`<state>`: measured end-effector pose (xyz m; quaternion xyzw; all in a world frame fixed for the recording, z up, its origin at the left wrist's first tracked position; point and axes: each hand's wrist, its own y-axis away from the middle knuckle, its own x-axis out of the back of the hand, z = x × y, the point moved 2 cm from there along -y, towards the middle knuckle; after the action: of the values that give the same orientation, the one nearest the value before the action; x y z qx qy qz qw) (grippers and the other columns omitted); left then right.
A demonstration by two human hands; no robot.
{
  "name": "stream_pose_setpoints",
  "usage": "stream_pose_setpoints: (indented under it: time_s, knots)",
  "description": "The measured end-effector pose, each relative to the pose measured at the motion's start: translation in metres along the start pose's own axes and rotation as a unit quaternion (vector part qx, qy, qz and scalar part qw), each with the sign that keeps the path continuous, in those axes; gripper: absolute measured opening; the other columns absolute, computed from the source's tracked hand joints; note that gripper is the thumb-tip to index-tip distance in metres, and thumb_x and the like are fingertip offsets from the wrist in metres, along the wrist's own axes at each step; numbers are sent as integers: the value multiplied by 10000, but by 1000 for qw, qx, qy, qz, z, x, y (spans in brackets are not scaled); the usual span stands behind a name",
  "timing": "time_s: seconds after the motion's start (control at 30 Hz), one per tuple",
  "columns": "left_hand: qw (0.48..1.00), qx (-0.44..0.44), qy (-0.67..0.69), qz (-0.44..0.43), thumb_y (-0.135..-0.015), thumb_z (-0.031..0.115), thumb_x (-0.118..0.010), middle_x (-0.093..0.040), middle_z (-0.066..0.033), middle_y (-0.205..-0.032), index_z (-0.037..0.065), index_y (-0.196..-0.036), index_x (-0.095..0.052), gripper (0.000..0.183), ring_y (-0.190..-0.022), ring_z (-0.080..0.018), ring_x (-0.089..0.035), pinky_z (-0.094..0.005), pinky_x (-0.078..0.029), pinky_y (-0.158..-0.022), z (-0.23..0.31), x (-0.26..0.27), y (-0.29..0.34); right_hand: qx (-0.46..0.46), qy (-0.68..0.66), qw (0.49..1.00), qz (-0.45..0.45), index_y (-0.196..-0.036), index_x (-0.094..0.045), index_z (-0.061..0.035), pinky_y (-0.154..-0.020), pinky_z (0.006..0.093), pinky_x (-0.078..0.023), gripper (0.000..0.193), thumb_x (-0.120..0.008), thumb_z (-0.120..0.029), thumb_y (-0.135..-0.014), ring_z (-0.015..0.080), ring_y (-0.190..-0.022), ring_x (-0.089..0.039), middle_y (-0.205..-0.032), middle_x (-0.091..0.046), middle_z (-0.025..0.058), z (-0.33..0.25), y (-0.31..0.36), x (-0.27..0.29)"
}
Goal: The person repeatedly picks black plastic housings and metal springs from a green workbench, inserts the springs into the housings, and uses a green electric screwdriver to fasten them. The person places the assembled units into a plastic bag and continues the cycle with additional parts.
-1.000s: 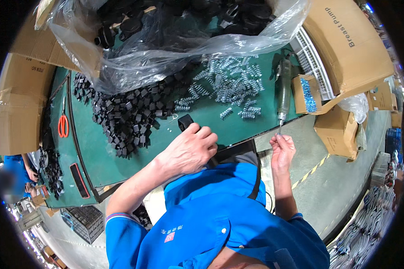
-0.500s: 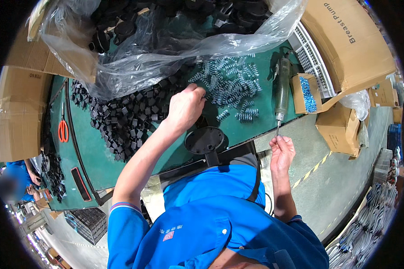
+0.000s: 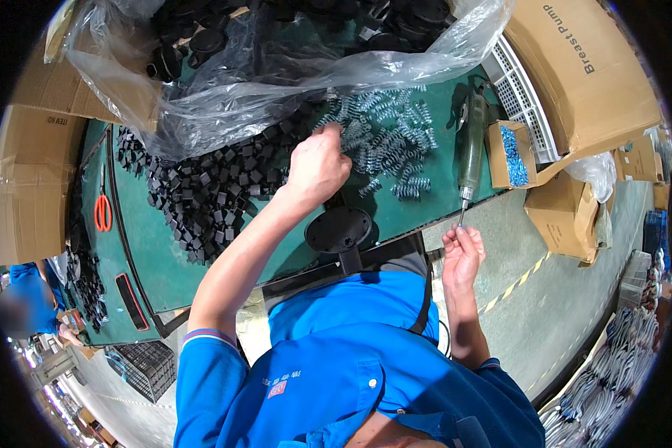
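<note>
My left hand [image 3: 318, 166] reaches over the table between a heap of small black blocks [image 3: 209, 196] and a pile of metal coil springs [image 3: 396, 134]. Its fingers are curled together, and whatever they hold is hidden. Under that wrist, at the table's edge, is a black round-plated part [image 3: 339, 229] with a stem toward my body. My right hand [image 3: 463, 257] is closed in a pinch at the tip of the bit of a power screwdriver [image 3: 470, 153], which points down toward me. Anything small between those fingertips cannot be made out.
A small carton of blue-tipped screws [image 3: 513, 155] stands right of the screwdriver, by a white plastic crate [image 3: 526, 97]. Clear plastic sheeting [image 3: 276, 93] with black parts lies at the back. Orange-handled scissors [image 3: 103, 212] lie left. Another person [image 3: 33, 299] works at far left.
My left hand has moved slightly right and its fingers have turned toward the springs. My right hand stays at the bit's tip, shifted a little left.
</note>
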<state>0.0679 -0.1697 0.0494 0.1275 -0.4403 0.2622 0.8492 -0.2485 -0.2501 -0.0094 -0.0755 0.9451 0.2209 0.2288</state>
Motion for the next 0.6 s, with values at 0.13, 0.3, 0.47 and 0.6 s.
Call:
stream_pose_setpoints:
  time_s: [0.13, 0.3, 0.47, 0.6]
  knots:
    - [920, 198, 294, -169, -831, 60, -483, -673, -105, -798, -62, -1196, -615, 407, -601, -127, -638, -266, -463, -454, 3, 34, 10, -9, 1, 1000, 10, -938, -590, -43, -695, 320, -591, 70, -626, 1, -897, 185, -745, -674, -891, -688, 108, 1, 0, 4]
    - [805, 237, 517, -171, -904, 92, -538, -657, -92, -893, -40, -1122, -640, 274, -646, -122, -639, -236, -468, -468, -11, 35, 21, -1, -3, 1000, 17, -940, -589, -45, -700, 314, -591, 72, -627, 0, -899, 179, -752, -674, -893, -688, 110, 4, -3, 3]
    - [867, 192, 444, -123, -855, 52, -686, -654, -20, -874, 12, -1039, -655, 191, -751, -93, -644, -211, -462, -526, -13, 49, 39, 15, -4, 1000, 0, -943, -587, -45, -710, 319, -596, 76, -622, 9, -903, 175, -770, -677, -900, -689, 114, 1, -4, 9]
    - [917, 105, 385, -25, -746, 42, -782, -596, 31, -808, 44, -910, -703, 182, -685, -56, -524, -203, -411, -636, -29, 27, 56, 3, -6, 1000, -1, -942, -584, -40, -710, 319, -597, 77, -621, 16, -904, 176, -762, -678, -897, -688, 122, 3, -3, 4]
